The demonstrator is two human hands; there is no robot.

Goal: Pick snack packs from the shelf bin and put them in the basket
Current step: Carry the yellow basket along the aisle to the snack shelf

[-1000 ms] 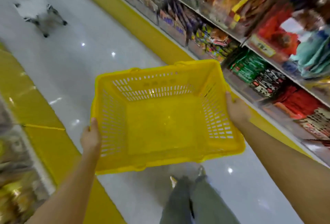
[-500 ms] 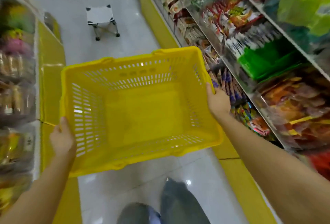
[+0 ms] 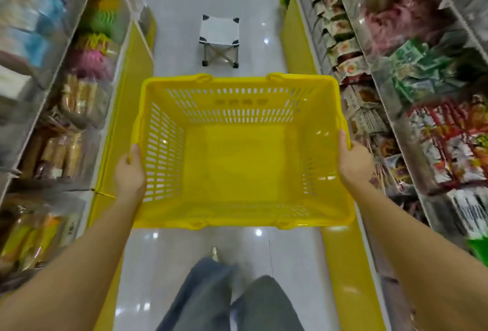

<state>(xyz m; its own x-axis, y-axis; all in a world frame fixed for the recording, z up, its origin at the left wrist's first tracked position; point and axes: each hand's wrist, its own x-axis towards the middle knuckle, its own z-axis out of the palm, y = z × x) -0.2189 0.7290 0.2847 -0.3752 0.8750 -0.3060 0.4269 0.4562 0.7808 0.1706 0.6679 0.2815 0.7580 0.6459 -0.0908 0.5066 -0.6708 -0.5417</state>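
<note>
Gripping the yellow basket [image 3: 237,172] by opposite rims: left hand [image 3: 129,172], right hand [image 3: 353,163].

This is a shop, a narrow aisle of a snack or grocery store. Tiered shelving [image 3: 56,66] runs down the left and right edges of the frame, its clear-fronted bins crammed with packaged goods, among them red-and-white snack packs [image 3: 449,151] at the right and green packs [image 3: 412,66] above them. Both shelf runs stand on bright yellow plinths [image 3: 126,98] flanking a glossy white tiled floor [image 3: 179,40] that mirrors ceiling lights, with a small folding stool [image 3: 219,32] in the aisle at upper centre and a slotted yellow plastic shopping basket [image 3: 237,116] at mid-frame.
</note>
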